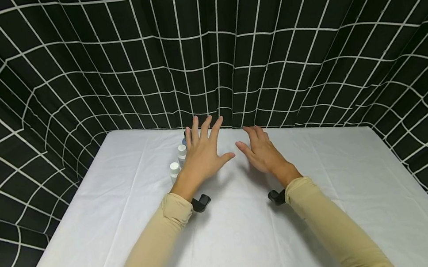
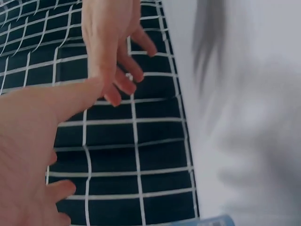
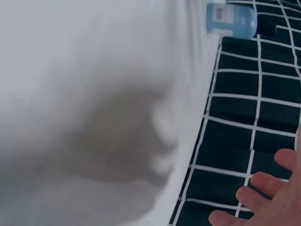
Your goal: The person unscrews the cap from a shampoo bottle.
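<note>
Left hand (image 1: 203, 155) and right hand (image 1: 263, 153) hover over the table (image 1: 250, 236) — fingers spread, grasping nothing. Small bottles (image 1: 177, 161) stand just beside the left hand.

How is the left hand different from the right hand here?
The left hand has its fingers spread wide and straight; the right hand keeps its fingers closer together and slightly bent. The left hand hovers right beside the small white-capped bottles; the right hand is farther from them, over bare white tablecloth. The left hand reaches a little farther toward the grid curtain. Both are open, hold nothing, and have beige sleeves.
</note>
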`<state>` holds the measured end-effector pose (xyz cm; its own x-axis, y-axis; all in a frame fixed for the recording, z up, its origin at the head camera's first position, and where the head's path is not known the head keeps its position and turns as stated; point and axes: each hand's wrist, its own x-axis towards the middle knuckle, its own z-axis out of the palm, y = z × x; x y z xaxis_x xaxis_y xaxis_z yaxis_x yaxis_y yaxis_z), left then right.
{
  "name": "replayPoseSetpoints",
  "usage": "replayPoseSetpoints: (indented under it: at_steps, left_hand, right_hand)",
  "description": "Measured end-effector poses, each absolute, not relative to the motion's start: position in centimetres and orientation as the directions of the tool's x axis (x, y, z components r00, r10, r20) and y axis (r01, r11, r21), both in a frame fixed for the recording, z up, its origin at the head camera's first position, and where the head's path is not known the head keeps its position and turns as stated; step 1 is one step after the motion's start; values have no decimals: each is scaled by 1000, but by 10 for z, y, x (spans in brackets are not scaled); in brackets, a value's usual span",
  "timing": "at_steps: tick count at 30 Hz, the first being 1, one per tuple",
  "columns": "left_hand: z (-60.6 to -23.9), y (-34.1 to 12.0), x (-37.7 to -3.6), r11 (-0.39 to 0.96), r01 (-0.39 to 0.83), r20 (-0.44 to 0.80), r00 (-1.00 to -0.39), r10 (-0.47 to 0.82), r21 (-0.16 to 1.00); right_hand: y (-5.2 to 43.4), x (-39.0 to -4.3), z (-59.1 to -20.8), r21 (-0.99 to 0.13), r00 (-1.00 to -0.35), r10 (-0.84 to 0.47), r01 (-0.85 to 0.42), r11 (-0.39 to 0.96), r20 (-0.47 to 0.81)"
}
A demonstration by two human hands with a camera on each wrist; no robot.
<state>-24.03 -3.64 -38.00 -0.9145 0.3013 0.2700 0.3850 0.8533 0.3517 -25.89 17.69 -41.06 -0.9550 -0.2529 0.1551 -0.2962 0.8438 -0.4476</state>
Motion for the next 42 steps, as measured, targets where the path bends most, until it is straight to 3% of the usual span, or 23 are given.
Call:
replayPoseSetpoints:
  at_steps: [12,22,32,42]
  left_hand:
    - [-364,-73,-235,793,387,326,-911,251,471]
    - [-357,-105,-230,771,305,291,-943,163,559]
    - [-354,-137,-227,752,195,112,-981,161,629]
    - [-364,-157,-232,727,139,-61,-968,242,673]
  right_hand:
    - [150,-253,-400,-502,-922,-299,-386,774,247]
    - [128,-244,-394,-527,-890,-356,-455,718,284]
    - [109,-237,-385,-575,-875,-398,-482,661,276]
    - [95,-231,-384,-601,-849,-440,-522,605,294]
